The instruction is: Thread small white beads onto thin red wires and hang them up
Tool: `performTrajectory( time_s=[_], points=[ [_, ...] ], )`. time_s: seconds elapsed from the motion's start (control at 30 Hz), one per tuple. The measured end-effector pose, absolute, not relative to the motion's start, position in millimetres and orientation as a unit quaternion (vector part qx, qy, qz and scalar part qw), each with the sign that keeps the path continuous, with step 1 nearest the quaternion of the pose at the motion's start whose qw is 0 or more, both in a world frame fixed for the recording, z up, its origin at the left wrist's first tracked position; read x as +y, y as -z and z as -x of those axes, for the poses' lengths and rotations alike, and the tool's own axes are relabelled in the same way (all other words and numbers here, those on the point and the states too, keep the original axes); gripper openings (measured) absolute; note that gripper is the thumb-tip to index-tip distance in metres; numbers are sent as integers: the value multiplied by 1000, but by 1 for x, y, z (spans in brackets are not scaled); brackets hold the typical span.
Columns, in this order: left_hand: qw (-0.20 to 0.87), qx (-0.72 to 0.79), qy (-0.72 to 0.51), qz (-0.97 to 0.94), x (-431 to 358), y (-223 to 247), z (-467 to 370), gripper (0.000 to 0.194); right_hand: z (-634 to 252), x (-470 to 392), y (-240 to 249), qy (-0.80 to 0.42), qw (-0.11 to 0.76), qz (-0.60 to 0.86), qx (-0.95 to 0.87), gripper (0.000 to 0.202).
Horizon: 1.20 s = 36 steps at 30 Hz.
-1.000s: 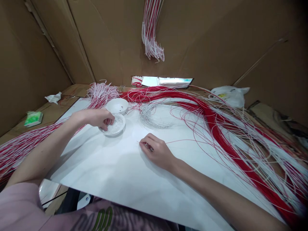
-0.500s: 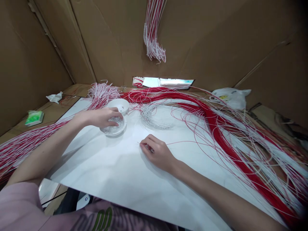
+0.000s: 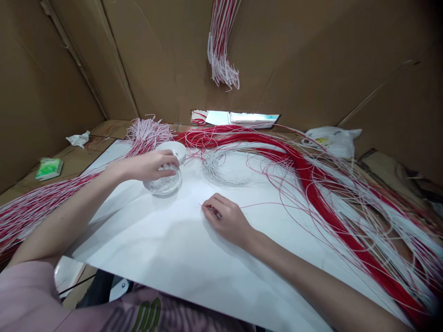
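My left hand (image 3: 154, 165) is over a round dish (image 3: 159, 186) of small clear pieces, its fingers bent and close together at the contents; whatever they pinch is too small to make out. A white round lid or bowl (image 3: 177, 150) touches the dish's far side. On the white board (image 3: 155, 249), my right hand (image 3: 224, 217) pinches a thin red wire (image 3: 263, 203) between thumb and forefinger. The wire's short end sticks out left of the fingertips, and the rest runs right towards the bundle.
A thick red and white wire bundle (image 3: 311, 184) curves along the back and right. A loose white coil (image 3: 218, 170) lies mid-board. Beaded strands (image 3: 223, 69) hang above. Tissue pack (image 3: 49, 168) at left, plastic bag (image 3: 334, 140) at right, cardboard walls (image 3: 155, 60) around.
My left hand has lifted slightly from the clear pieces, with its fingers drawn closer together. My right hand keeps its pinch on the red wire almost unmoved.
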State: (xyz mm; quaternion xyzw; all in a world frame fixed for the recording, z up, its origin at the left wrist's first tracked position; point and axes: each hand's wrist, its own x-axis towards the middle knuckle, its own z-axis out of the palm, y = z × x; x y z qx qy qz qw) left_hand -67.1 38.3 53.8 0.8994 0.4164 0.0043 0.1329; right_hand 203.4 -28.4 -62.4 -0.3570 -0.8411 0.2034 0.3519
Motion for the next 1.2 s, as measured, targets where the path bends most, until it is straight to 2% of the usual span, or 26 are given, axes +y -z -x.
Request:
performTrajectory(
  time_s=[0.33, 0.57, 0.73, 0.9, 1.2],
  points=[
    [156, 393, 0, -906, 44, -42, 71, 29, -201, -27, 68, -132, 316, 358, -869, 17],
    [62, 408, -72, -908, 55, -58, 54, 30, -201, -29, 63, -80, 314, 315, -892, 19],
    [45, 362, 11, -931, 101, -61, 26, 22, -202, -29, 62, -92, 305, 277, -906, 18],
    [35, 347, 158, -924, 136, -49, 4, 18, -202, -29, 63, -92, 292, 274, -912, 20],
    [-3, 422, 248, -872, 141, -35, 14, 24, -200, -28, 66, -75, 301, 278, -909, 22]
  ],
)
